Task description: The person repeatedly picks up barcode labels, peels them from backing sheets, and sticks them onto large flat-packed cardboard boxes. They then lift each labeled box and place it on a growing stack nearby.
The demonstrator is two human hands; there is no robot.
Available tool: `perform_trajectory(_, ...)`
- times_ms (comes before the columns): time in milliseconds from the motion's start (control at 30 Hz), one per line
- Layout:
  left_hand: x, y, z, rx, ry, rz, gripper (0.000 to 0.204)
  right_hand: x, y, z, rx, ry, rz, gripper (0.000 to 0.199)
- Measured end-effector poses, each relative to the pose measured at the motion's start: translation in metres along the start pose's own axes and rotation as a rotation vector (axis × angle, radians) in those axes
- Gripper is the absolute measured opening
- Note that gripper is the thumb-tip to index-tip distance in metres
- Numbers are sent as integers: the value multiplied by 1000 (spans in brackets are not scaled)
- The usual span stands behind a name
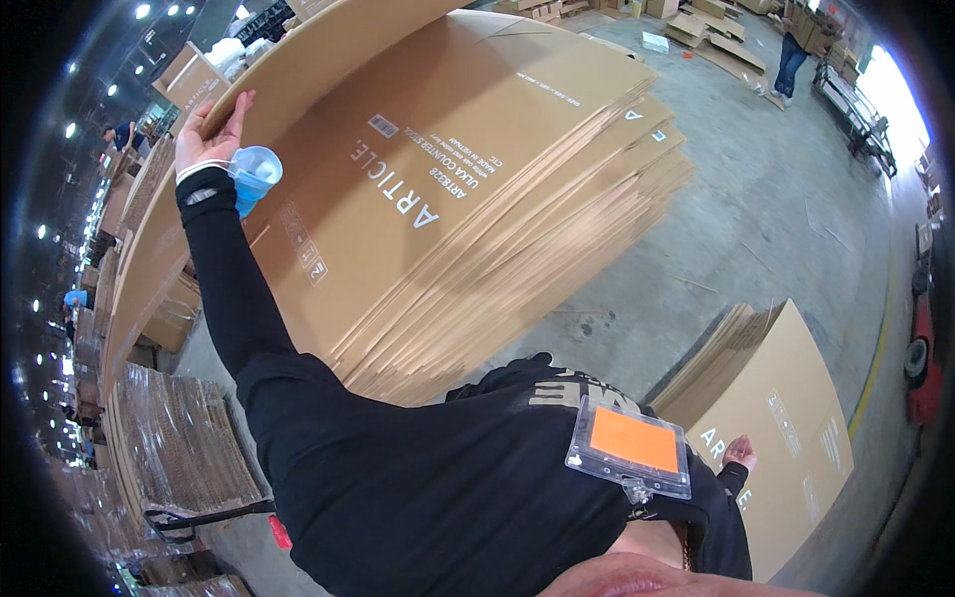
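My left hand (214, 129) is raised at the upper left, its fingers closed over the edge of a large brown cardboard sheet (328, 55) that bends up and away from the pile. At that wrist hangs a blue, translucent, cup-shaped item (257, 171). Below the raised sheet lies a thick stack of flat cardboard (398, 149) with white print on its top face. Down at my right side, my right hand (738, 453) has loosely curled fingers with nothing visible in them. It is in front of a printed cardboard sheet (796, 398); contact is unclear.
More flat cardboard (726, 343) stands under the sheet on the right. A plastic-wrapped cardboard stack (184, 438) is at lower left. Loose cardboard (716, 40) lies on the concrete floor (766, 219) farther off. A person (791, 65) stands near a cart (858, 119).
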State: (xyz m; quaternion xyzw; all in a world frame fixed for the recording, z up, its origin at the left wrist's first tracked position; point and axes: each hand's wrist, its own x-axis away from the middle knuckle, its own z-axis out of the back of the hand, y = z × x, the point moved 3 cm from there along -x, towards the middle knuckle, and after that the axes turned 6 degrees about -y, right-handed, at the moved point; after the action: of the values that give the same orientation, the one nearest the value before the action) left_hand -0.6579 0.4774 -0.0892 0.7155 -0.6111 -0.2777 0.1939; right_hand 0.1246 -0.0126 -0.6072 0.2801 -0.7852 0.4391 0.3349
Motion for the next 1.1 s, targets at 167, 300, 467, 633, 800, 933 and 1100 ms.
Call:
perform_trajectory(167,9,-13,19,160,21,67,50,20,-17,43,37,-36,-36,24)
perform_trajectory(300,10,-44,42,41,18,20,48,29,-20,89,103,30,-39,28)
perform_trajectory(467,33,-165,133,306,167,26,40,38,-45,153,162,40,6,30)
perform_trajectory(633,103,-237,186,167,463,354,40,35,32,207,287,115,-210,33)
perform_trajectory(800,118,-328,169,-235,377,579,22,42,61,256,302,190,-226,42)
perform_trajectory(933,146,-544,93,-238,236,959,13,53,19,319,308,182,-120,44)
perform_trajectory(1100,234,-692,27,-615,-148,1485,23,29,110,298,307,369,-104,26)
